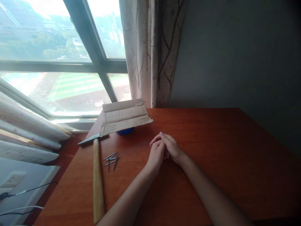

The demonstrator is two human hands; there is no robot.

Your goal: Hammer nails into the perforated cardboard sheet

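My left hand (157, 154) and my right hand (172, 146) rest together on the wooden table (211, 141) near its middle, the right laid over the left, fingers folded against each other with nothing in them. To their left lie several loose nails (112, 159). A hammer with a pale wooden handle (97, 179) lies further left, its metal head near the table's far left corner. A perforated cardboard piece (124, 115) sits behind, propped on a blue object (125, 131).
A window (58, 62) fills the left background and a patterned curtain (152, 50) hangs by the grey wall. Rolled curtain folds, a wall socket (13, 179) and cables are left of the table's edge.
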